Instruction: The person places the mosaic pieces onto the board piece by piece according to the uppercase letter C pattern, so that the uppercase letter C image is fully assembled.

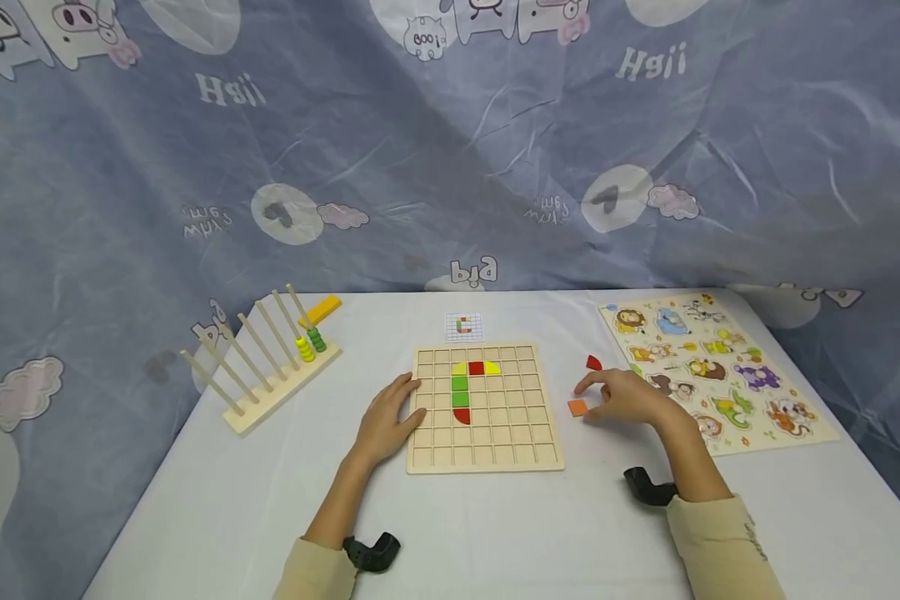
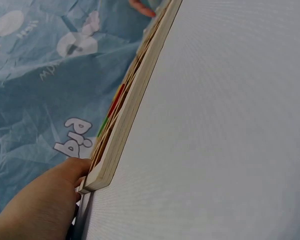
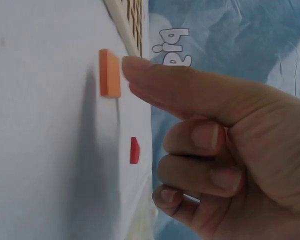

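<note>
On the white table lies a wooden grid board point(image 1: 498, 432) with red, yellow and green tiles set in several of its squares. My left hand point(image 1: 385, 421) rests at the board's left edge, thumb over the rim; part of its fingers are hidden in the left wrist view. Just right of the board is an orange square tile point(image 1: 577, 407). Over it hovers my right hand point(image 1: 630, 398), a fingertip close to the tile point(image 3: 112, 75) in the right wrist view and other fingers curled, holding nothing. A red quarter-round tile point(image 1: 593, 362) lies a bit farther back.
Behind the board is a small pattern card point(image 1: 463, 327) with a coloured grid figure. At the left stands a wooden peg rack point(image 1: 285, 390) with yellow and green beads, and a yellow bar point(image 1: 320, 311) behind it. An animal puzzle board point(image 1: 727, 375) lies at the right, under the right forearm.
</note>
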`<state>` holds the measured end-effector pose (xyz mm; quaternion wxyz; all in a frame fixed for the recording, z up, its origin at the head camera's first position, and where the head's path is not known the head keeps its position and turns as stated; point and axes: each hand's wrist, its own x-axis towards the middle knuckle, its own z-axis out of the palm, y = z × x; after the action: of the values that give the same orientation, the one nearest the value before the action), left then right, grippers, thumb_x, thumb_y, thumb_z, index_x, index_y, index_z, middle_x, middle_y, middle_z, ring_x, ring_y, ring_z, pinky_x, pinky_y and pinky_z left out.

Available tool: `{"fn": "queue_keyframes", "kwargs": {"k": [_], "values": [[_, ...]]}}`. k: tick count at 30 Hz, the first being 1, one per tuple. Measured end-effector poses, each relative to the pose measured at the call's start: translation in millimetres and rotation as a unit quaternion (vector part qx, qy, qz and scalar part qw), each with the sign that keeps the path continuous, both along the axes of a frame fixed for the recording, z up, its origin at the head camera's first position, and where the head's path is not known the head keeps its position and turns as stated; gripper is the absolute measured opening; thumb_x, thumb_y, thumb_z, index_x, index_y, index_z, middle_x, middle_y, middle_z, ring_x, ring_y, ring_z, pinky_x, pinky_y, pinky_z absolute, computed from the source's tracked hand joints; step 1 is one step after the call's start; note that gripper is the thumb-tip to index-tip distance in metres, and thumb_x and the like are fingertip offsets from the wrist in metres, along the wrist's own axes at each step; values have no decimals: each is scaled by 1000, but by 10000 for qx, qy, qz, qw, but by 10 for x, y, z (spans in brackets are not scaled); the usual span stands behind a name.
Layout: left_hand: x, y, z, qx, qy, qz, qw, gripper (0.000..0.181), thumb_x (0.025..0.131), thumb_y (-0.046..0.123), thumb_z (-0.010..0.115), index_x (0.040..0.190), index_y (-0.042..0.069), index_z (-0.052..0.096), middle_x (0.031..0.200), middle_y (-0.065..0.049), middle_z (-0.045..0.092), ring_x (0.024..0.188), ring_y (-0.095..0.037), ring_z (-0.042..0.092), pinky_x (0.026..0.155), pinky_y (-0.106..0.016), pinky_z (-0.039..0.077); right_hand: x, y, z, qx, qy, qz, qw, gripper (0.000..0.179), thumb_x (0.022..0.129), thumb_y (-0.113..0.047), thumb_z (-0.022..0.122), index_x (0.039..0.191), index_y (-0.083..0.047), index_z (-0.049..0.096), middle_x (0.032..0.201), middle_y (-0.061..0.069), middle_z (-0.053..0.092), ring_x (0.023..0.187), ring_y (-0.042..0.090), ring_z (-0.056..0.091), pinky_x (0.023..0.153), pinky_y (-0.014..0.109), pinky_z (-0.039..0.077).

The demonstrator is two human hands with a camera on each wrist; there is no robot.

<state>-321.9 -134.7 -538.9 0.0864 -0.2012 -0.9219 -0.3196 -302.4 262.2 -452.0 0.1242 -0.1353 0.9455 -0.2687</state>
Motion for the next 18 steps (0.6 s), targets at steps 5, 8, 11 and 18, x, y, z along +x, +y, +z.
{"fn": "queue_keyframes", "kwargs": {"k": [5, 8, 11, 18], "values": [[6, -8, 14, -48, -50, 34, 10000, 52, 89, 35, 59, 134, 12, 47, 145, -4, 36, 132, -25, 32, 105, -47, 27, -29, 47, -103, 25, 45, -41, 10000, 27, 71, -15, 78, 95, -12, 66, 56, 1, 44, 52, 14, 39, 51, 27, 34], [4, -10, 19, -21, -51, 22, 10000, 52, 89, 35, 58, 135, 13, 47, 145, -4, 36, 132, -25, 31, 105, -47, 27, -59, 42, -157, 85, 255, -91, 9996, 24, 72, -15, 77, 93, -10, 65, 60, 1, 48, 54, 14, 41, 52, 28, 35], [0, -10, 20, -11, -48, 18, 10000, 52, 89, 35, 58, 135, 13, 47, 145, -5, 36, 132, -25, 32, 105, -47, 27, -85, 38, -195, 166, 390, -152, 9990, 24, 73, -18, 77, 92, -10, 66, 64, 1, 49, 56, 15, 41, 52, 29, 35], [-3, -4, -7, 15, 31, -8, 10000, 52, 89, 35, 59, 134, 12, 47, 144, -6, 37, 132, -27, 32, 104, -49, 28, -102, 28, -218, 351, 477, -232, 9980, 23, 74, -24, 75, 92, -12, 67, 61, -1, 51, 54, 14, 41, 51, 28, 35]]}}
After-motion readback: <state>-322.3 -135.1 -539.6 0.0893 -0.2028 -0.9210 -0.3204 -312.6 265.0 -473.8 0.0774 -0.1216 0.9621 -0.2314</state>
